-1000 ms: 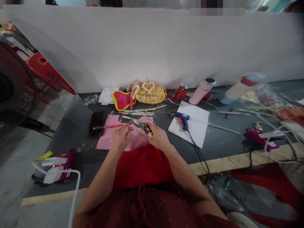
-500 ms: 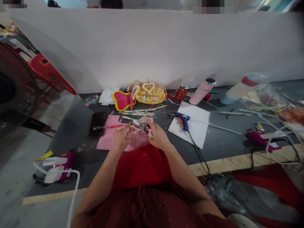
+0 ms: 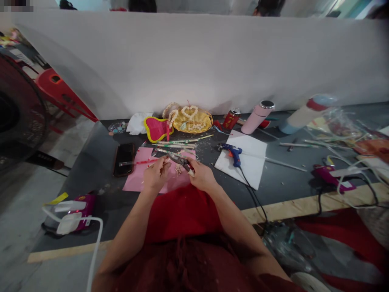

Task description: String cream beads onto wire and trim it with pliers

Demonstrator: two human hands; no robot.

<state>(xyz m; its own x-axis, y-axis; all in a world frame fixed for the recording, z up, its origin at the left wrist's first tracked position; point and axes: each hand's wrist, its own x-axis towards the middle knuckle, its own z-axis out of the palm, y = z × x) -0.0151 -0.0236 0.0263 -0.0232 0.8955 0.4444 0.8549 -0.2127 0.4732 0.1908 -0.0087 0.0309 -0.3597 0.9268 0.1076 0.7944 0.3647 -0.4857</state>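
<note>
My right hand is closed around the handles of a pair of pruning shears. The blades point left, toward my left hand, whose fingers are pinched together. A small pale piece seems to be between those fingertips at the blades, too small to name. Under both hands lies pink paper, with a little heap of pale cut bits on it. Just beyond the shears, several thin green-and-white sticks lie side by side on the dark table.
A blue glue gun rests on white board at right. A phone lies at left. Behind stand a wicker basket, a red can and a pink flask. A fan is at far left.
The shears' blades have shifted slightly and my left fingers have drawn a little back and apart from them. Both hands stay over the pink paper.
</note>
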